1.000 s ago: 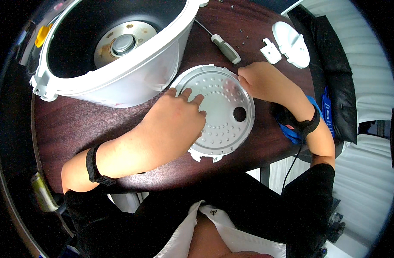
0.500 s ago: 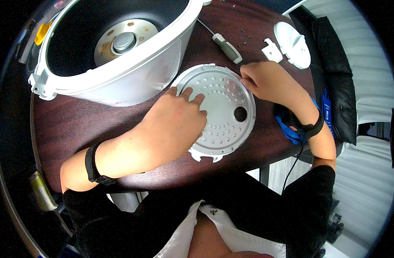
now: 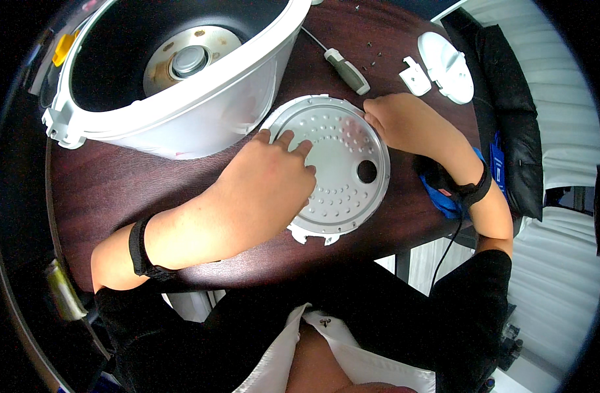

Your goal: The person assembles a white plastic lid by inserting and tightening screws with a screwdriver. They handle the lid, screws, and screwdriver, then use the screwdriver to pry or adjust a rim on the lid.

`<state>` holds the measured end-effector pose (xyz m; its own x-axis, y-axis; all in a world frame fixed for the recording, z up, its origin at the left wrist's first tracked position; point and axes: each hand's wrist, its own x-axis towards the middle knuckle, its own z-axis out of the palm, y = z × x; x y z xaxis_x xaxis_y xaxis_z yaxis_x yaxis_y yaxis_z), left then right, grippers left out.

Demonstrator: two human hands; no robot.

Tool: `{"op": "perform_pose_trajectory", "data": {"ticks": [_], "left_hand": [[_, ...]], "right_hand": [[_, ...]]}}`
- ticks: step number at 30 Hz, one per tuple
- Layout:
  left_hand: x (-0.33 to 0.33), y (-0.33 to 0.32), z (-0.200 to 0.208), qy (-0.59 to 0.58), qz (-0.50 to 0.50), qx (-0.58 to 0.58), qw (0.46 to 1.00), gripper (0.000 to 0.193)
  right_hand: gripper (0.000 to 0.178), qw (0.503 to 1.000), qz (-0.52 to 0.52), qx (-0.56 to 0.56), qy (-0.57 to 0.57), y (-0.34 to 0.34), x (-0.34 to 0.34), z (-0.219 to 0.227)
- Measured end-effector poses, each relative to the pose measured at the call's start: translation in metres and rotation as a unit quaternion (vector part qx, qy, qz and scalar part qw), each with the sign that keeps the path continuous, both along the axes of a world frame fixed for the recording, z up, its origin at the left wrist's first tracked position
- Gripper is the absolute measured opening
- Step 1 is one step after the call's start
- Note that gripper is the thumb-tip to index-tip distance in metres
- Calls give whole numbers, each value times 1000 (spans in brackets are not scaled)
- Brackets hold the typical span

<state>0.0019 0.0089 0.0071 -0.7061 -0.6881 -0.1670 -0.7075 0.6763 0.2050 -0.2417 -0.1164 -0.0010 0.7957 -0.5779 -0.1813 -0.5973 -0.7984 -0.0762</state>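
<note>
A round rice cooker lid [image 3: 336,154] lies on the table with its dimpled metal inner face up. It has a dark round hole near its right side and a white rim with small tabs. My left hand [image 3: 270,177] rests on the left part of this lid, fingers spread and fingertips on the metal; its thumb is hidden. At the lid's upper right edge, my right hand [image 3: 401,121] is closed, its bent fingers pinching the rim. What lies inside that pinch, apart from the rim, cannot be made out.
The white rice cooker body [image 3: 201,124] stands at the back left, its heating plate [image 3: 162,69] bare. Behind my right hand lie a grey-handled screwdriver [image 3: 348,72], loose screws [image 3: 372,63], a white bracket [image 3: 414,77] and a white oval cover [image 3: 446,67]. Blue cloth [image 3: 442,198] lies by my right wrist.
My right hand has shifted very slightly left and up along the lid's rim. The left hand stays in place on the lid.
</note>
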Motion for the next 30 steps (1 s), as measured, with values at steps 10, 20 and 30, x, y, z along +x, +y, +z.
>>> {"op": "perform_pose_trajectory", "data": {"ticks": [10, 20, 30], "left_hand": [[0, 0, -2, -26, -5, -8, 1000, 33], [-1, 0, 2, -29, -5, -4, 1000, 32], [1, 1, -4, -14, -6, -10, 1000, 32]], "right_hand": [[21, 999, -49, 19, -15, -3, 1, 17], [11, 997, 33, -39, -55, 7, 1, 0], [11, 997, 24, -66, -11, 7, 1, -5]]}}
